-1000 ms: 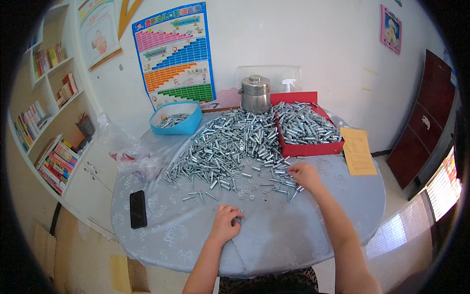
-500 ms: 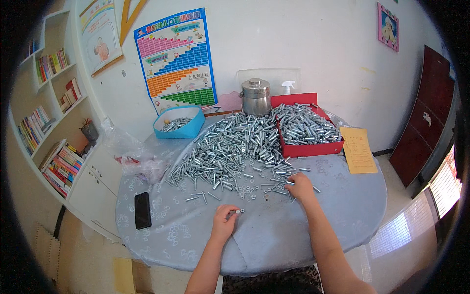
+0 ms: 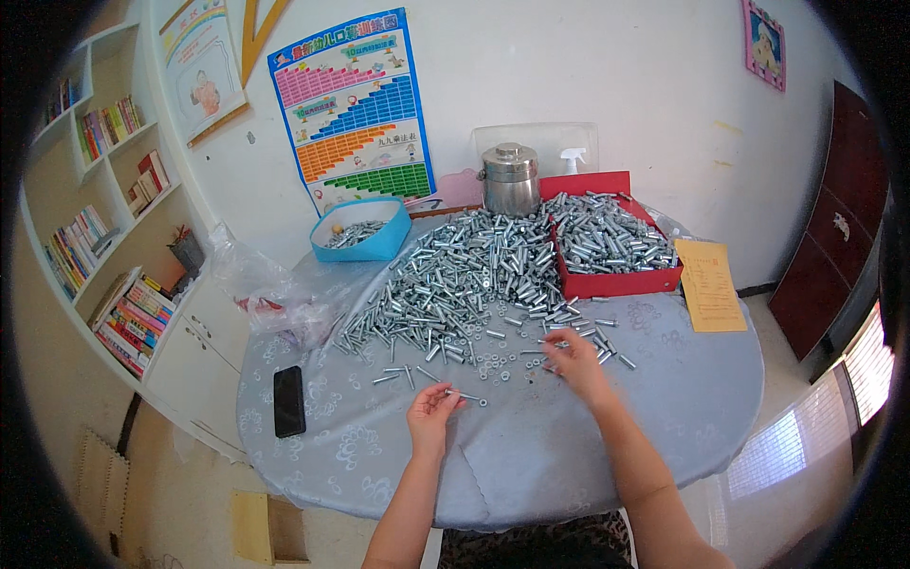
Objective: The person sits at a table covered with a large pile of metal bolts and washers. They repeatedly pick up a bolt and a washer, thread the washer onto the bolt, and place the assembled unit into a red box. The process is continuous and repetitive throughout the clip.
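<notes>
In front of the metal pile (image 3: 445,284), the left hand (image 3: 433,406) is pinching a slim bolt (image 3: 464,394), pointing rightward, while the right hand (image 3: 576,368) (its grip I cannot tell) is curving beside the pile's near-right fringe.

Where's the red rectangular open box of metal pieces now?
Head view, right of centre: the red box sits between the heaped silver metal pieces and the yellow rectangular paper sheet.

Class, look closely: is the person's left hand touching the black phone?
Apart. The head view shows it: a clear stretch of grey tablecloth lies between the left hand and the black phone.
</notes>
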The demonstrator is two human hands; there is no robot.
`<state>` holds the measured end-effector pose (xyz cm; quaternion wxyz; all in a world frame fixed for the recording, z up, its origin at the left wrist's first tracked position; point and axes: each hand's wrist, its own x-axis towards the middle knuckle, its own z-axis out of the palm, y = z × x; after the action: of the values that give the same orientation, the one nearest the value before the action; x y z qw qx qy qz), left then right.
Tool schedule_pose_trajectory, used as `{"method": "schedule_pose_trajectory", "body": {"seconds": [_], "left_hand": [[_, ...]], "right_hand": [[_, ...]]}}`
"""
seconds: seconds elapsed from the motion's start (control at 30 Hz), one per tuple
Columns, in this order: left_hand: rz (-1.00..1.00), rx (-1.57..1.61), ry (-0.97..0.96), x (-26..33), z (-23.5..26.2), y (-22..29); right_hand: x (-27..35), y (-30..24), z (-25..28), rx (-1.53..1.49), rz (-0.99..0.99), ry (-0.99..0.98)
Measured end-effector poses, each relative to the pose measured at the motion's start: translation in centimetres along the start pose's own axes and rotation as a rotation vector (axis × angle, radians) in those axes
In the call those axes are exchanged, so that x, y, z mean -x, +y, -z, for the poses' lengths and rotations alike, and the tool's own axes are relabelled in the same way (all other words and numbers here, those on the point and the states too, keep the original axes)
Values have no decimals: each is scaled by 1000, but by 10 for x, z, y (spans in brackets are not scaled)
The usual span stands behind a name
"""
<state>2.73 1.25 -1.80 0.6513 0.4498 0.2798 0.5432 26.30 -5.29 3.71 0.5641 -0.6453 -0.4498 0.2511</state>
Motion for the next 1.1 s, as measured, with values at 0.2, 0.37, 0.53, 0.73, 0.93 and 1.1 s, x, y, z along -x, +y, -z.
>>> {"method": "schedule_pose_trajectory", "body": {"seconds": [0.2, 0.37, 0.53, 0.73, 0.93, 1.1], "left_hand": [[125, 100, 25, 0, -3, 5], [146, 106, 17, 2, -4, 6], [154, 58, -35, 4, -8, 4], [93, -349, 16, 13, -19, 10], [200, -311, -147, 14, -16, 4], [201, -167, -87, 8, -11, 1]], "right_hand": [[20, 26, -50, -293, 109, -414], [27, 10, -53, -248, 97, -402], [31, 10, -55, -107, 225, -387], [37, 11, -61, -20, 295, -351], [44, 9, -65, 75, 440, -347], [37, 5, -61, 195, 511, -248]]}}
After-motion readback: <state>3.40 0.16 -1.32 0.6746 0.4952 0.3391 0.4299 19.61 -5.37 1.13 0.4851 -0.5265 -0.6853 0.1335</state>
